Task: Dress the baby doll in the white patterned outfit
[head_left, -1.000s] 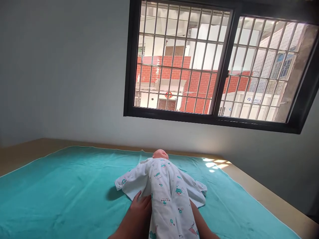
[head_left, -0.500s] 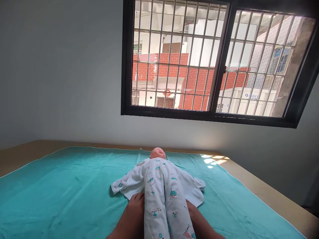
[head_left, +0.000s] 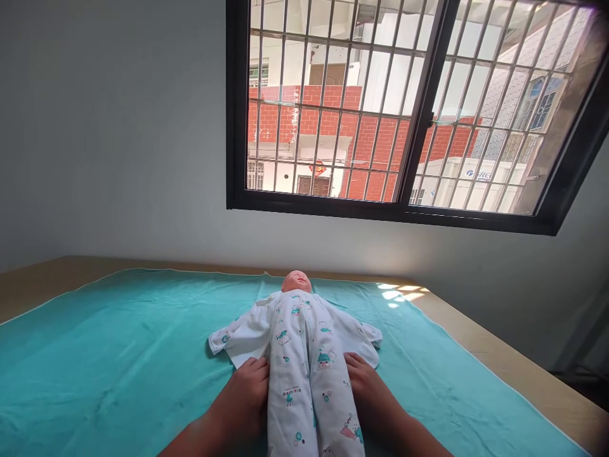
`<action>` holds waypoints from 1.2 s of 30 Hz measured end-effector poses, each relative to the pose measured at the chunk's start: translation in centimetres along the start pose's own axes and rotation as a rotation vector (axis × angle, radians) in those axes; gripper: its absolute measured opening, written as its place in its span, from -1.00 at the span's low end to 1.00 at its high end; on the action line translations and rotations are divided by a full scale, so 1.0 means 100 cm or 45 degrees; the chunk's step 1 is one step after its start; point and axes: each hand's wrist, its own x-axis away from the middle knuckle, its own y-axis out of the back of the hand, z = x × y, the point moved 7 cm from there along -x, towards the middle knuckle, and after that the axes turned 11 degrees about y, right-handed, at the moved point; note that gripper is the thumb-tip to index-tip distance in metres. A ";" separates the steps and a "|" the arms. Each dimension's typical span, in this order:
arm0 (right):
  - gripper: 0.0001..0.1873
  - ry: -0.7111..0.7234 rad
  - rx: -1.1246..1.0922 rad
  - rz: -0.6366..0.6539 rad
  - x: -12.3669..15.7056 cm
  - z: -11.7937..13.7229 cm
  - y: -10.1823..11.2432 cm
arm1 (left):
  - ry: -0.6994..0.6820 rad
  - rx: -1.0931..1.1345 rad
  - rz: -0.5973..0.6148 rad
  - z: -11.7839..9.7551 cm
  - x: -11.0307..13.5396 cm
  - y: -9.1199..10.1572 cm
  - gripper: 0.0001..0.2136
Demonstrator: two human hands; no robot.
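A baby doll [head_left: 297, 280] lies on its back with its head toward the wall, dressed in a white top [head_left: 250, 330] whose sleeves spread out to both sides. Long white baby trousers [head_left: 290, 355] with small green and pink prints cover its front and legs, running toward me past the bottom edge. My left hand [head_left: 251, 384] is closed at the left side of the trousers, beside the top's hem. On the opposite side, my right hand [head_left: 365, 384] has its fingers curled at the trousers' edge. Fingertips of both hands are partly hidden by the cloth.
A green cloth [head_left: 143, 355] with a pale border covers most of the wooden tabletop [head_left: 480, 352]. Sunlight patches fall at the far right corner. Behind stand a grey wall [head_left: 118, 127] and a barred, black-framed window [head_left: 314, 206].
Both hands have come farther into view, the right one now showing more of its back and fingers beside the trousers. The camera view has shifted slightly. The doll stays lying in place.
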 end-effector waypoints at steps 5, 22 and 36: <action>-0.72 -0.048 0.312 0.033 0.014 -0.022 0.004 | 0.061 0.070 0.064 0.001 0.002 0.002 -0.78; -0.58 -1.204 -0.534 -0.716 0.095 -0.130 0.023 | 1.248 -0.112 -0.402 0.139 0.030 0.040 -0.70; -0.46 -1.126 -1.302 -0.908 0.020 -0.081 0.031 | 1.004 0.170 -0.435 0.111 0.018 0.036 -0.67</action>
